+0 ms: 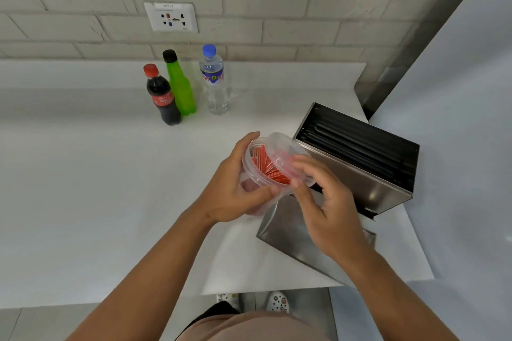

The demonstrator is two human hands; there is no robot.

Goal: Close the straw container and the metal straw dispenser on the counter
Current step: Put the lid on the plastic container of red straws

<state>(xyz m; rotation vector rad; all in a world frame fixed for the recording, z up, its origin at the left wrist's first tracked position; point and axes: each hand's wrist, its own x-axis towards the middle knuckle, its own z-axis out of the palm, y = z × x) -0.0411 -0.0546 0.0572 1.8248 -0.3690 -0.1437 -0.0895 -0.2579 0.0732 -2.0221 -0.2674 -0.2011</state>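
Observation:
A clear round plastic straw container [260, 166] full of red-wrapped straws sits tilted in my left hand [235, 188], which grips its side above the white counter [97, 174]. My right hand [327, 202] holds a clear round lid [282, 155] slanted over the container's mouth, its near edge at the rim and its far edge raised. To the right stands the metal straw dispenser [365, 174], open at the top, with black straws [360, 144] lying inside. Its flat metal lid [293, 241] lies on the counter under my right hand.
Three bottles stand near the back wall: a cola bottle [162, 97], a green bottle [180, 88] and a water bottle [214, 83]. A wall socket [171, 18] is above them. The counter's front edge runs near my body; a white wall [457, 119] bounds the right.

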